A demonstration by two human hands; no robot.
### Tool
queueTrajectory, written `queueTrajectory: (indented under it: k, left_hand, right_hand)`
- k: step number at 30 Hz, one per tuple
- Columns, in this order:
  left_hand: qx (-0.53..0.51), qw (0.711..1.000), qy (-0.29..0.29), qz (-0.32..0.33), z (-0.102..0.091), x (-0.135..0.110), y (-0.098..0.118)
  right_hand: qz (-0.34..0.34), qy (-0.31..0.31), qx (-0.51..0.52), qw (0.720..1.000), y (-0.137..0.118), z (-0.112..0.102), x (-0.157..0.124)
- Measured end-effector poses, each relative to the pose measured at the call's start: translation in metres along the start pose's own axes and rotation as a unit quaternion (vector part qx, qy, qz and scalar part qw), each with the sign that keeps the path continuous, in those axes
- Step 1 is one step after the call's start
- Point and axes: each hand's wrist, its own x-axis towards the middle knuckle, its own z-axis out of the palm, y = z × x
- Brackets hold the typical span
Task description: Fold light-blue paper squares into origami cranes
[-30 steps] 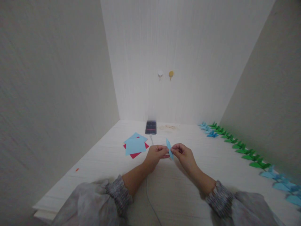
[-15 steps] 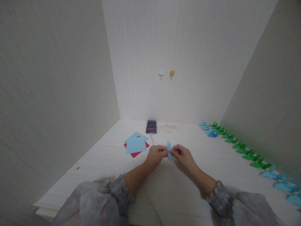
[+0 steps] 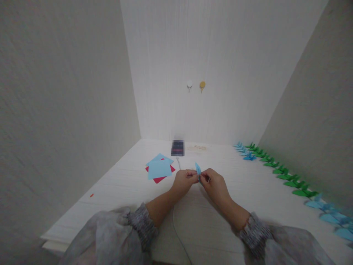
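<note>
Orange-red and small, a scrap (image 3: pixel 92 195) lies alone toward the left edge of the pale bench (image 3: pixel 121 184). Next along come loose square sheets: a light blue sheet (image 3: pixel 160 169) on top, with red paper (image 3: pixel 160 180) and more blue showing beneath it at an angle. Behind and just right of them is a dark, blurred-out device (image 3: pixel 177 148), a white cable (image 3: pixel 179 239) running from near it toward the front of the bench. The left hand (image 3: pixel 182 183) comes next, its grip pinched on the folded blue piece (image 3: pixel 198 168), which stands raised between both hands near the middle of the bench. From the other side the right hand (image 3: pixel 216 183) has its grip closed on the same piece, fingertips close to the left's. This looks like the creasing or shaping step of a small paper figure; the next move probably calls for steady pinching and a gentle pull, without tearing. Farther right, small blue figures (image 3: pixel 249 156) sit beside a row of green figures (image 3: pixel 281 170), with larger-looking light blue ones (image 3: pixel 331 218) nearer the front.
</note>
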Motion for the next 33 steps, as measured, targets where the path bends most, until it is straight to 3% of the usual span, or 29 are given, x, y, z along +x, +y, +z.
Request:
queueTrajectory:
  k: [10,20,26,33]
  left_hand:
    - [-0.138,0.990,0.003,-0.007,0.000,-0.002,0.005]
    - [-0.100,0.995,0.016,0.014,0.000,-0.002,0.009]
    - [-0.128,0.991,0.036,-0.006,0.001,-0.002,0.010]
    - [-0.061,0.996,0.068,0.003,0.001,0.000,0.001]
  right_hand:
    - [-0.137,0.002,0.085,0.987,0.004,-0.003,0.003]
    - [-0.073,-0.013,0.153,0.985,0.013,-0.002,0.007]
    - [-0.033,-0.031,0.222,0.974,0.015,-0.004,0.008]
    - [0.052,-0.040,0.298,0.952,0.014,-0.001,0.008]
